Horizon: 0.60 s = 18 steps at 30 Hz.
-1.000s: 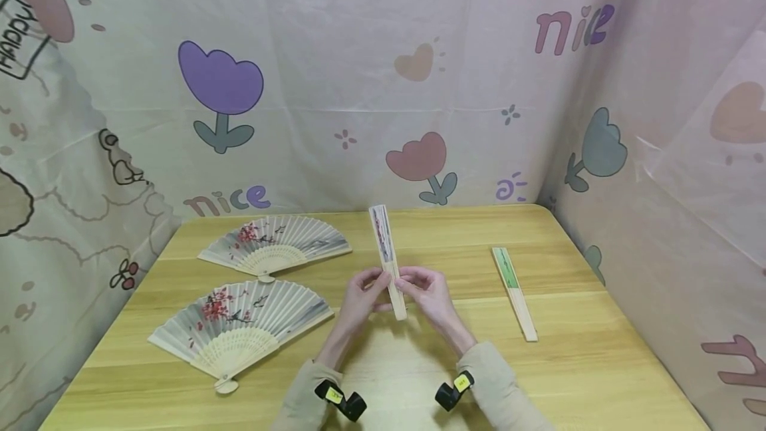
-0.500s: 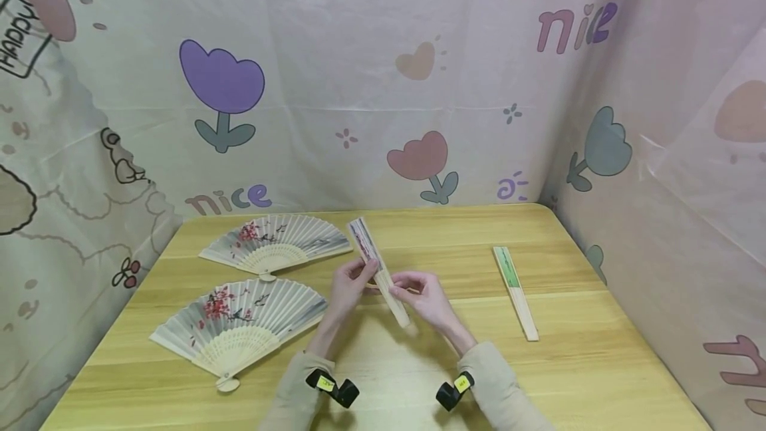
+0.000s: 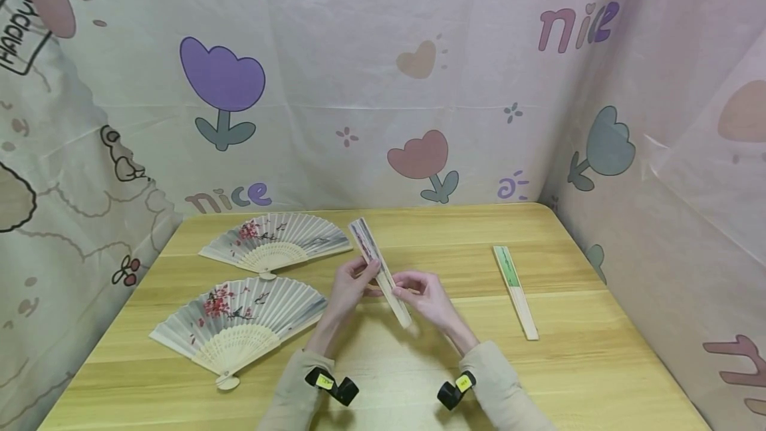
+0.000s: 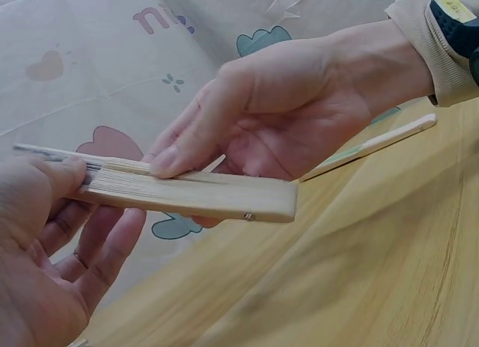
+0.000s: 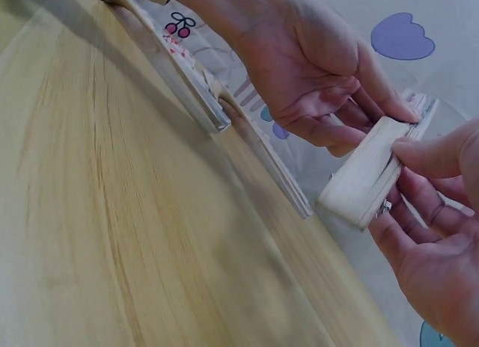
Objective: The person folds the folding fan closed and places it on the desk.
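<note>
- Head view: a folded fan [image 3: 385, 279] is held up between two bare hands, above a light wooden table [image 3: 383, 378].
- By the left hand [image 3: 352, 285], the fan is grasped near its middle, with the thumb laid across its face.
- By the right hand [image 3: 423, 294], the same fan is pinched lower down, towards its plain wooden end.
- The fan is slanted, its printed end pointed forward and leftward past the left hand, its plain end brought back just below the right fingers.
- In the left wrist view, a small metal rivet [image 4: 249, 217] is seen on the fan's plain end, past the right thumb.
- To the left of the left hand, two fans printed with red blossoms are spread on the table: the nearer fan [image 3: 239, 324], partly covered by the left forearm, and the farther fan [image 3: 276, 245] beyond it.
- Well to the right of the right hand, a green-topped folded fan [image 3: 516, 294] is laid down.
- Beyond both hands, a pale curtain [image 3: 323, 52] patterned with flowers and hearts is hung.
</note>
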Motion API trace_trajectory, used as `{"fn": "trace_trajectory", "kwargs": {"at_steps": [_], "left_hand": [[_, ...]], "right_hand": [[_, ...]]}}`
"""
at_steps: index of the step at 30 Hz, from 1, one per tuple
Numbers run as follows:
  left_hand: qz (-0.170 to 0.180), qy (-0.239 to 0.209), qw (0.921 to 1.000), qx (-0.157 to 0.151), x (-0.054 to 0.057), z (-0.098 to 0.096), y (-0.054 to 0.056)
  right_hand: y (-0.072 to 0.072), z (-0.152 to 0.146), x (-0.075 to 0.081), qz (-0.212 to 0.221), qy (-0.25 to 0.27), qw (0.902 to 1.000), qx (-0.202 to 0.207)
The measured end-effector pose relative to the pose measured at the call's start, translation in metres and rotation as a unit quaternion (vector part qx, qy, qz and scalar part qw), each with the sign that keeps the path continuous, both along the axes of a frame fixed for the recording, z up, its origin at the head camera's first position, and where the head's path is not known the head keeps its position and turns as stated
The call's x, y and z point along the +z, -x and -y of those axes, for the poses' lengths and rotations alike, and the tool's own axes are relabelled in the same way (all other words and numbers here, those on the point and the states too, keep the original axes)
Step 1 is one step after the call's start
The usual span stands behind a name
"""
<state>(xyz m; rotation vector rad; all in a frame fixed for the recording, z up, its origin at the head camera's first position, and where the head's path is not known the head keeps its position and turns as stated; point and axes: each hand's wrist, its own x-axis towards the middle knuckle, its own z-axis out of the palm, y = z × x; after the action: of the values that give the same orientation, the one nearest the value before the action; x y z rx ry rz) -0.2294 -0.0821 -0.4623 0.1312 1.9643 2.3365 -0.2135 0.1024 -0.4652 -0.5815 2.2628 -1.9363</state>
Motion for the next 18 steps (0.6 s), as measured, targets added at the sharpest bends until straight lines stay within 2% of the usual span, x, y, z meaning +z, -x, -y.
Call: {"fn": "trace_trajectory", "kwargs": {"at_steps": [8,13,18], "left_hand": [[-0.018,0.004,0.9998,0.009,-0.001,-0.0001,-0.0012],[-0.012,-0.01,0.9999,0.001,0.0002,0.0005,-0.0023],[-0.006,-0.015,0.9999,-0.001,0.0025,0.0006,-0.0029]], "right_hand": [[0.0012,0.0048,-0.0031,-0.011,-0.003,0.9999,-0.009],[0.0013,0.005,-0.0029,-0.025,0.007,0.9996,-0.01],[0.0007,0.003,0.0003,-0.012,0.004,0.9999,-0.011]]}}
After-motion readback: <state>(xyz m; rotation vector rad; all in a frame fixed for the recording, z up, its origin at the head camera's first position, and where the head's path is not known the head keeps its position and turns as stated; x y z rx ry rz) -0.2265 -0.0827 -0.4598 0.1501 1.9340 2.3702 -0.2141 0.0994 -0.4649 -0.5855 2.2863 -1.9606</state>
